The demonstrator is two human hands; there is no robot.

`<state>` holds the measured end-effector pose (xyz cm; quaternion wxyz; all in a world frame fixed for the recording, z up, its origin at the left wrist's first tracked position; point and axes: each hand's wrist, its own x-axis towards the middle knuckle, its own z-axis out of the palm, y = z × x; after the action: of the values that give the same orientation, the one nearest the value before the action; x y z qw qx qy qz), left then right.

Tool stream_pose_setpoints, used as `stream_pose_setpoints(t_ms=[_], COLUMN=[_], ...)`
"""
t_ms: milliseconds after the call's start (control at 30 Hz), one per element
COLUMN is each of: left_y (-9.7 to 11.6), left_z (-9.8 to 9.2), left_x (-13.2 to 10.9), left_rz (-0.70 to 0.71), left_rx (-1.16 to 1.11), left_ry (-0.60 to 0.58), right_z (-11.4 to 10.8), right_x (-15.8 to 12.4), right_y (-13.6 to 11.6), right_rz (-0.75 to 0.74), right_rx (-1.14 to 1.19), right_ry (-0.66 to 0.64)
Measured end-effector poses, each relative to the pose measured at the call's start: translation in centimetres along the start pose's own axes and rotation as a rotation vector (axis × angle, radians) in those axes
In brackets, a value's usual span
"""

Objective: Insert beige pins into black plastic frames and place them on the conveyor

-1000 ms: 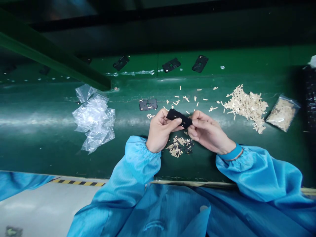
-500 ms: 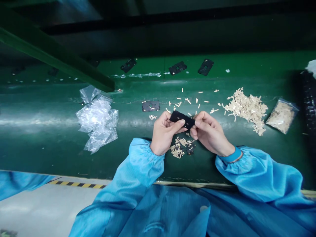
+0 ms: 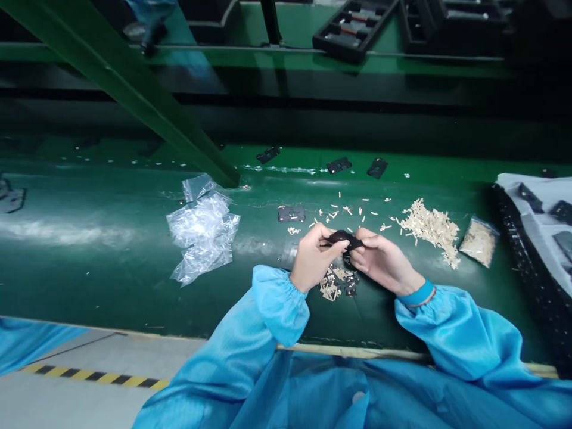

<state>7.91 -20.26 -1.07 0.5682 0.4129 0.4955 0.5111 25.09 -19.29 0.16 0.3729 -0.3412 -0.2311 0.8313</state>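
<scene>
Between my two hands is a small black plastic part [image 3: 343, 237], tilted so that I see it nearly edge-on. My left hand [image 3: 315, 255] grips its left end, thumb on the near side. The fingers of my right hand [image 3: 385, 259] pinch the right end; the fingertips partly cover it. Below the hands lies a small pile of cream strips and dark bits [image 3: 333, 283]. A flat black plate with cutouts [image 3: 291, 214] rests on the green bench beyond my left hand, with a few cream pieces [image 3: 294, 230] beside it.
Clear plastic bags [image 3: 205, 226] lie at left. To the right are a heap of cream strips [image 3: 431, 229] and a filled bag [image 3: 479, 241]. A black tray [image 3: 513, 238] stands far right. Several black plates [image 3: 338, 165] line the back; a green post [image 3: 179, 131] slants down at left.
The view has tipped up and shifted, bringing the shelf trays and the right-hand tray into sight. The black part has turned from showing its face to nearly edge-on, still in both hands.
</scene>
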Motion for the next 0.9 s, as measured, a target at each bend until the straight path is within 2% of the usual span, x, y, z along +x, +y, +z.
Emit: stream_pose_setpoints(t_ms=[133,200,300,400,467,533,633,767,900], left_y=[-0.1,-0.2,-0.4,-0.2,0.5,1.5,2.7,2.4,2.0], left_z=[-0.3,-0.4,-0.7,-1.1,-1.1,-0.8,0.7,3.2,3.8], left_x=[0.6,0.8,0.8,1.9,3.9,7.1,12.9,18.9,21.4], left_rz=[-0.102,-0.119,-0.056,0.040,0.140,0.256,0.377,0.354,0.319], left_rx=[-0.106,-0.132,-0.101,0.048,0.276,0.584,1.076,1.161,1.161], left_ry=[-0.054,-0.098,-0.120,-0.105,-0.145,-0.219,-0.195,-0.207,-0.202], right_z=[-0.9,-1.9,-3.8,-4.9,-5.0,-4.7,-4.2,-4.2,-4.4], right_x=[0.0,0.5,1.7,2.5,2.7,2.6,2.3,2.3,2.3], right_y=[-0.8,-2.5,-5.7,-7.2,-6.3,-4.3,-1.5,-0.6,-1.1], right_rz=[-0.154,-0.214,-0.433,-0.563,-0.549,-0.512,-0.578,-0.607,-0.583], right_rx=[-0.458,-0.548,-0.259,-0.026,-0.073,-0.222,-0.443,-0.591,-0.639], right_ry=[0.081,0.154,0.427,0.579,0.557,0.488,0.486,0.460,0.432])
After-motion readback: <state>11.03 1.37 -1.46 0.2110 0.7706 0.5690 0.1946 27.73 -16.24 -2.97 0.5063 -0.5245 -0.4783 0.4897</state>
